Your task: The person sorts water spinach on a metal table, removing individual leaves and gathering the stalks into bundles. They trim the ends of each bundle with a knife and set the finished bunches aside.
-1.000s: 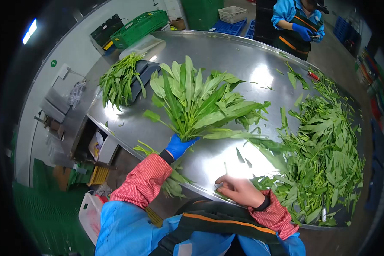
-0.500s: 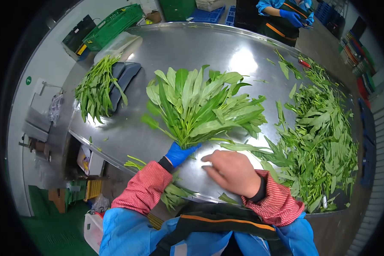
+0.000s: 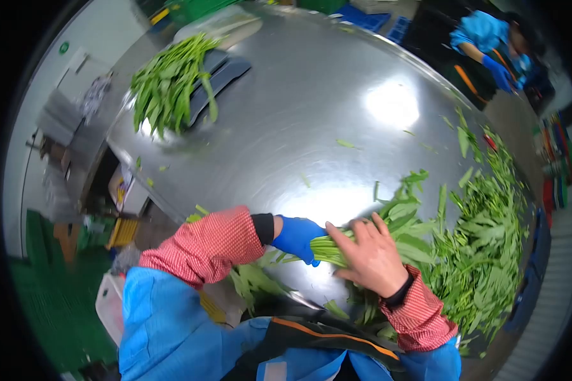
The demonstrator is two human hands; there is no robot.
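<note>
My left hand (image 3: 299, 238), in a blue glove, is closed round the stems of a bunch of water spinach (image 3: 327, 251). The bunch points to the right, and its leaves (image 3: 408, 219) stick out past my right hand. Bare and slightly blurred, my right hand (image 3: 375, 257) lies across that bunch, thumb on the near side and fingers over the far side. A large heap of loose water spinach (image 3: 483, 254) covers the table's right side. Below my left wrist, more leaves (image 3: 254, 279) hang at the table's near edge.
Another bunch of greens (image 3: 171, 86) rests on a dark tray-like holder (image 3: 219, 86) at the far left of the metal table (image 3: 286, 101). Scraps of leaf (image 3: 346, 143) lie about. A red-handled tool (image 3: 490, 142) is at the right. Beyond the table stands another person (image 3: 483, 38).
The bunch in my left hand has swung from upright to pointing right. My right hand has come from beside it onto it. The camera view has shifted and tilted.
</note>
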